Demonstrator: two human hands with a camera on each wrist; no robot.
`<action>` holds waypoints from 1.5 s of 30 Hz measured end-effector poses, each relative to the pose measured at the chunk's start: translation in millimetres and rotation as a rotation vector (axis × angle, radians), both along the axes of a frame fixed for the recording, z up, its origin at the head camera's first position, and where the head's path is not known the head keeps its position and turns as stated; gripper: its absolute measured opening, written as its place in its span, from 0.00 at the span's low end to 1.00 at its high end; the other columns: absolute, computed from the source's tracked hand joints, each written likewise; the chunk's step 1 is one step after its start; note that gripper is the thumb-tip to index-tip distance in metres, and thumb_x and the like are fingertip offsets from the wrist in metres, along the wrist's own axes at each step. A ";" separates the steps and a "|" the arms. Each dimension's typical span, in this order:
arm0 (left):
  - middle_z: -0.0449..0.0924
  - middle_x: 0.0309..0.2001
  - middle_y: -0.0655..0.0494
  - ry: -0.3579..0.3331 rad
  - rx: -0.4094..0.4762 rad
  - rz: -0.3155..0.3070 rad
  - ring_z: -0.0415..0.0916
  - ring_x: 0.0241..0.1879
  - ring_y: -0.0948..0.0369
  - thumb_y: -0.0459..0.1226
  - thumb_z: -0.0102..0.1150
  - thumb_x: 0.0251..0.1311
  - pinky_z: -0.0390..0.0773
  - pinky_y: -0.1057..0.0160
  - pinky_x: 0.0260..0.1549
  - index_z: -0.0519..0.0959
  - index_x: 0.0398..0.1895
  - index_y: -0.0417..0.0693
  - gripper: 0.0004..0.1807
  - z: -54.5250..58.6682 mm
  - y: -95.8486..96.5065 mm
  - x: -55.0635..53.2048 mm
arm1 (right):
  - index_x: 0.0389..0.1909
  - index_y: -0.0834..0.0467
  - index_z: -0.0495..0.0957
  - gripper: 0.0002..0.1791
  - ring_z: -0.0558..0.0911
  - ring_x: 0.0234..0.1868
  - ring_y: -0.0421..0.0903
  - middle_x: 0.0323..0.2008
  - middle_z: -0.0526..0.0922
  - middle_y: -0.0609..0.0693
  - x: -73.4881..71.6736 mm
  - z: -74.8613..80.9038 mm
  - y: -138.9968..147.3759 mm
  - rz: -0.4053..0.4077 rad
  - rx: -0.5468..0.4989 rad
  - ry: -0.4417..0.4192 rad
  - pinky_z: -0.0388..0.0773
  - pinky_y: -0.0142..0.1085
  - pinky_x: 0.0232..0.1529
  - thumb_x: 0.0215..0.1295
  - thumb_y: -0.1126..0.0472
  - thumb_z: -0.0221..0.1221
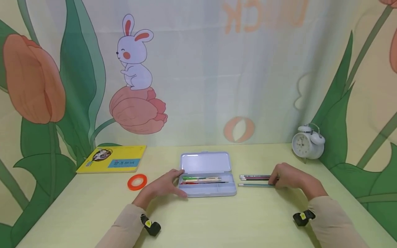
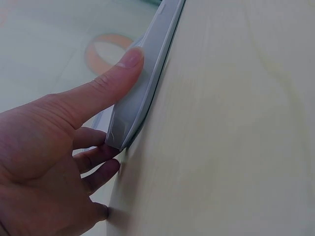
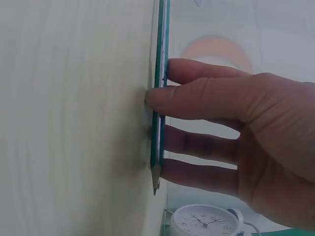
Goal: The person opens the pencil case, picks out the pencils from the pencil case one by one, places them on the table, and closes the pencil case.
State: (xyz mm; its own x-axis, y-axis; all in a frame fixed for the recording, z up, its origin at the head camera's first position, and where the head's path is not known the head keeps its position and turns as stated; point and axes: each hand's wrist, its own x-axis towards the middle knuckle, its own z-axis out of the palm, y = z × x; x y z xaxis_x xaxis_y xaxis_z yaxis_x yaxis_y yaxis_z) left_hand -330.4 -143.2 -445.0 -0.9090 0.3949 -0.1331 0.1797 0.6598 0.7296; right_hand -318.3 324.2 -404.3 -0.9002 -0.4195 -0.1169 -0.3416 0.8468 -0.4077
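An open white pencil case [image 1: 227, 187] lies on the table, lid [image 1: 205, 163] folded back, with several pens and pencils [image 1: 201, 179] in its rear compartment. My left hand [image 1: 163, 184] holds the case's left end; in the left wrist view its thumb [image 2: 129, 61] lies along the front wall and fingertips touch the corner. Right of the case, my right hand [image 1: 289, 176] pinches a blue-green pencil [image 1: 255, 185] near its sharpened end, thumb [image 3: 165, 97] across it in the right wrist view. Behind that pencil lie several dark pencils [image 1: 252, 177], their right ends hidden by the hand.
Left of the case is an orange ring-shaped roll of tape [image 1: 130, 182], with a yellow book [image 1: 124, 150] behind it. A white alarm clock [image 1: 305, 144] stands at the back right. A printed curtain [image 1: 192, 86] hangs behind the table [image 1: 211, 224].
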 end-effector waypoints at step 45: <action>0.62 0.71 0.49 0.003 -0.010 -0.006 0.58 0.70 0.48 0.54 0.81 0.40 0.62 0.40 0.67 0.62 0.77 0.53 0.58 -0.3 -1.0 0.0 | 0.25 0.56 0.88 0.06 0.76 0.27 0.39 0.26 0.83 0.44 -6.8 -0.7 -0.3 0.031 0.223 0.202 0.82 0.40 0.33 0.54 0.70 0.69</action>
